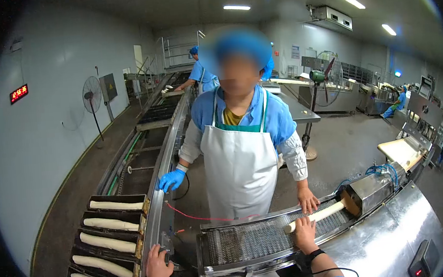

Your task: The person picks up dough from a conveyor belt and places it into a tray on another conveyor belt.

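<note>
A pale roll of dough (327,213) lies on the metal mesh conveyor (240,244), its far end at the steel outlet. My right hand (306,236) reaches over the near part of this roll, fingers stretched out and lying on it. A co-worker's bare hand (307,198) comes from the opposite side, its fingertips by the same dough. My left hand (158,266) is at the metal rail beside the black baking tins (114,210), fingers apart and slightly bent, holding nothing. Each tin that I see holds one long dough strip (107,241).
Facing me across the conveyor stands a co-worker in a white apron (240,163), a blue-gloved hand (172,180) on the long line's rail (159,195). A steel housing (374,191) with blue hoses borders the mesh. A red cable (201,216) hangs between the lines.
</note>
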{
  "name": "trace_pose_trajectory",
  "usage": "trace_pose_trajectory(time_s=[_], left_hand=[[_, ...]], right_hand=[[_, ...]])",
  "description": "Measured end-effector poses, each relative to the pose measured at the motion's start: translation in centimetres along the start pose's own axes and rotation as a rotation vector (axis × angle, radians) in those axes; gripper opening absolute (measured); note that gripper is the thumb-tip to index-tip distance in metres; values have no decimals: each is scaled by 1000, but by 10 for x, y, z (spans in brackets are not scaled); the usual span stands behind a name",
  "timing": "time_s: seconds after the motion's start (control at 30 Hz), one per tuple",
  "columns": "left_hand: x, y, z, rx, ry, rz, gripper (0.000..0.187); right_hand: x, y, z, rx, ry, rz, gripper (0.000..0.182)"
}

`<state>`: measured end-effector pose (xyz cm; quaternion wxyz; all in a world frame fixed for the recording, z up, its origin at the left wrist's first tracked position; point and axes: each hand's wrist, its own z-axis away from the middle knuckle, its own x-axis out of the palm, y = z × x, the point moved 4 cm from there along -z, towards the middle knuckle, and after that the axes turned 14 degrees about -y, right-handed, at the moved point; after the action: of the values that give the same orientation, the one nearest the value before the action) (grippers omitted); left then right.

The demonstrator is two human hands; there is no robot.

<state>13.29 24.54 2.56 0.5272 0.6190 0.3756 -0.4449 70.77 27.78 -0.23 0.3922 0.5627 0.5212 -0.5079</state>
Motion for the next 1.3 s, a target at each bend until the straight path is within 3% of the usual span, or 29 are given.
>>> trace_pose_trajectory(time_s=[0.13,0.37,0.43,0.5,0.6,0.63,0.67,0.7,0.77,0.83,0.9,0.97,1.1,1.23,1.27,1.3], left_hand=[[-3,-4,3,-26,-19,23,46],[-3,-6,4,27,61,18,42],[0,-8,1,10,80,12,42],[-5,1,4,-10,72,43,43],[14,-6,4,-47,2,32,45],[21,-5,-1,-138,-87,-14,45],[-1,34,9,-266,-180,-86,45],[8,31,10,-323,-142,45,44],[-14,55,26,52,-78,-201,48],[-13,53,34,39,-127,-183,48],[-9,59,29,63,-95,-151,50],[-12,70,34,50,-121,-183,50],[-10,75,37,19,-136,-176,50],[-14,88,47,2,-154,-247,49],[-7,80,49,16,-121,-232,48],[-4,74,51,27,-85,-214,48]], right_hand=[[-6,-32,4,-143,-60,69,13],[-36,-82,23,-242,-156,129,22],[-34,-65,33,-188,-186,-89,30],[-57,-40,62,-202,-162,-457,50],[-64,37,142,70,-88,-950,34],[-56,73,174,167,-41,-1160,33],[-58,111,206,303,40,-1309,30],[-56,143,249,448,104,-1456,28],[-51,202,333,695,297,-1739,23],[-46,248,412,879,649,-1819,20],[-68,267,478,1254,901,-1206,37],[-86,269,533,1525,889,-518,64],[-69,299,579,1661,816,-273,80],[-48,360,541,1237,845,-764,85],[-46,369,528,1241,840,-768,85],[-46,377,509,1330,709,-554,84]])
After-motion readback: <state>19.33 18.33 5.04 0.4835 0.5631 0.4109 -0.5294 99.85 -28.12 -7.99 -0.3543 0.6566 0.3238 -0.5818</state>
